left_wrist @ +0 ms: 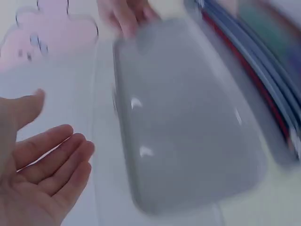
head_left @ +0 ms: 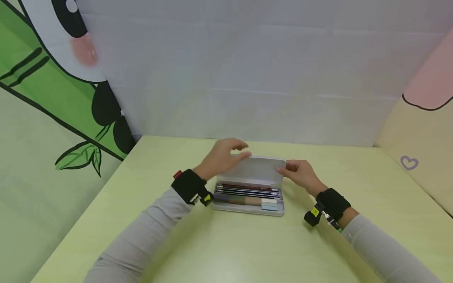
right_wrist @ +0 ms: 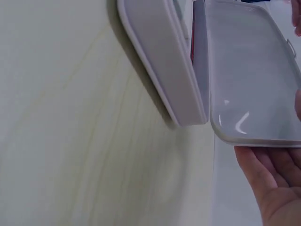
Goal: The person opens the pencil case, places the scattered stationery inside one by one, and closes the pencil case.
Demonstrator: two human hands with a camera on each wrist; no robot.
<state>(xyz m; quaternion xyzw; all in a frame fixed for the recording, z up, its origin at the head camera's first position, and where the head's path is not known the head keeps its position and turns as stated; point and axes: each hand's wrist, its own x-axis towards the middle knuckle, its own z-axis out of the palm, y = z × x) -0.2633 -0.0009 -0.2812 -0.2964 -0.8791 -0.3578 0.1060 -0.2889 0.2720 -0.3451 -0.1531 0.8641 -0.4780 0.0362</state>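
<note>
A light grey pencil case (head_left: 240, 211) rests on the table with its lid (head_left: 260, 169) raised behind it. Several pencils (head_left: 244, 192) lie along the back of the case, and a pale eraser block (head_left: 269, 205) sits at its front right. My right hand (head_left: 301, 175) holds the lid's right edge, fingers behind and thumb in front. Near the lid's upper left edge hovers my left hand (head_left: 226, 155); in the left wrist view its relaxed fingers (left_wrist: 61, 160) are apart from the lid, holding nothing.
The case stands on a pale yellow table (head_left: 247, 251). A white wall sheet (head_left: 265, 78) rises behind the table, and a printed green panel (head_left: 63, 94) flanks it on the left. Each wrist wears a black band (head_left: 190, 185) with a small camera.
</note>
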